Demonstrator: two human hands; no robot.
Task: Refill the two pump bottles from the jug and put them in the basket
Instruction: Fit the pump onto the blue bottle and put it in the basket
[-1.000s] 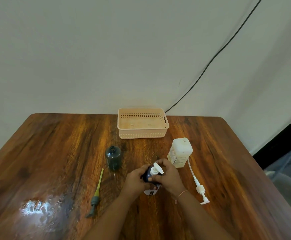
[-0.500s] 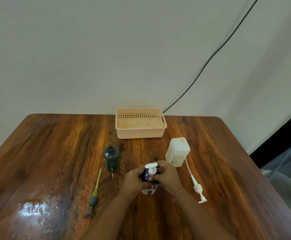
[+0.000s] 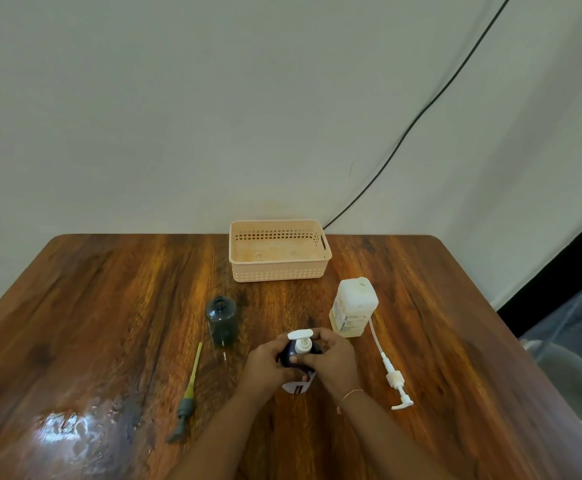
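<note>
Hands wrapped round a dark pump bottle near the middle of the surface.
Left hand grips its side; right hand clasps the white pump. Jug stands just right; basket sits far back.

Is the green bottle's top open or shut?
Open. The green bottle stands upright with a bare round mouth, and its green pump lies flat on the table beside it.
</note>
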